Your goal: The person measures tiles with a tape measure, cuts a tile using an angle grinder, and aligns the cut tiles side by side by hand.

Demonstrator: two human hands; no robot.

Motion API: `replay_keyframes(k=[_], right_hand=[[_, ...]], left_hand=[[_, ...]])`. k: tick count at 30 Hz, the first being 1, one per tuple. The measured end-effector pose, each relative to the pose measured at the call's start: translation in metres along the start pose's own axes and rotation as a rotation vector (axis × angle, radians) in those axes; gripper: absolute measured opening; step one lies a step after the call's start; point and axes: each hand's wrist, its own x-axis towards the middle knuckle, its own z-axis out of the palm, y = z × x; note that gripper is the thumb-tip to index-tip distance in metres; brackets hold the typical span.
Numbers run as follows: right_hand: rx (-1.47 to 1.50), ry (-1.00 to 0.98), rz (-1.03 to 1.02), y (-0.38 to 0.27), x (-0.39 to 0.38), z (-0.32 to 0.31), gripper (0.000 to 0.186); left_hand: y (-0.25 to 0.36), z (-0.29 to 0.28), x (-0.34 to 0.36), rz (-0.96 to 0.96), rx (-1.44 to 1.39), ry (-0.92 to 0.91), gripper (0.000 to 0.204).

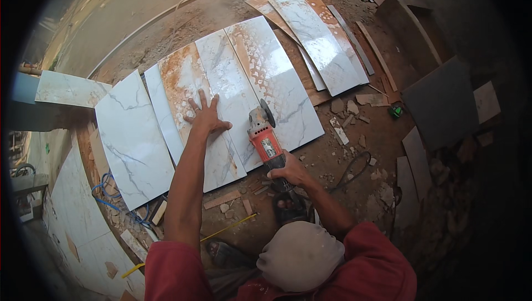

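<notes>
My right hand [290, 170] wraps round the black rear grip of a red angle grinder [265, 141]. The grinder's grey head and dark disc [267, 113] sit over a white marble-patterned tile [291, 101] at the line where it meets the tile beside it. I cannot tell whether the disc touches the surface. Fingers spread, my left hand [206, 117] presses flat on the neighbouring white tile [219, 151], left of the grinder. Brown dust and pale crumbs cover parts of these tiles. Another grey-veined tile [133, 140] lies at the left.
Stacked tiles [318, 40] lie at the far right, near a dark grey slab [440, 104]. Broken pieces [339, 131] litter the dirt, and a black cable [354, 171] loops across it. A blue cord [105, 193] and a yellow tape measure strip [230, 227] lie nearer me.
</notes>
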Motion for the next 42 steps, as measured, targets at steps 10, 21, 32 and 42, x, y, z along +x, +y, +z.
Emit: replay_keyframes(k=[10,21,32,42], right_hand=[[-0.017,-0.027,0.038,-0.011,0.004,0.0,0.083],[-0.005,-0.017,-0.024,0.0,-0.008,0.0,0.081],[-0.04,0.026,-0.005,-0.009,-0.022,0.003,0.072],[-0.036,0.023,0.019,-0.003,-0.012,0.004,0.073]], left_hand=[[-0.002,0.003,0.001,0.004,-0.001,0.005,0.124],[0.001,0.0,0.0,0.004,0.008,0.002,0.123],[0.0,-0.002,-0.004,0.006,0.006,0.004,0.121],[0.0,0.0,-0.002,-0.006,0.012,-0.002,0.122]])
